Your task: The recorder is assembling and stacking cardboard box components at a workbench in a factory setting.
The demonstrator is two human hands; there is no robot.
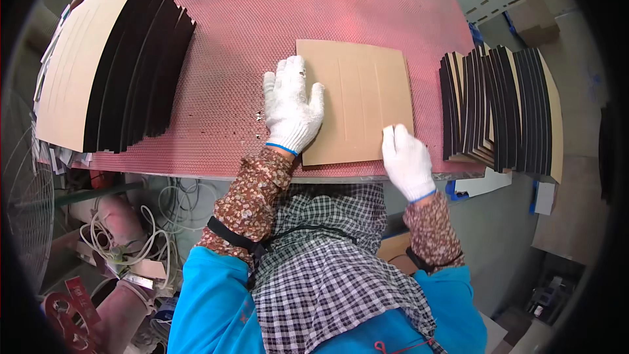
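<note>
One tan rectangular cardboard sheet (367,95) lies by the front edge of the pink mesh-patterned tabletop (236,72). The white-gloved left hand (293,106) overlaps its left edge, thumb apart; the white-gloved right hand (406,162) bunches its fingers at the near-right corner, pinch unclear. Mesh separates it from three black-edged tan board stacks (134,59).

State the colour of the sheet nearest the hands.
The sheet is light brown, shown in the head view.

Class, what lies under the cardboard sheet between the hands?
The pink tabletop shows around the cardboard sheet and probably continues beneath; the area directly under it is covered.
</note>
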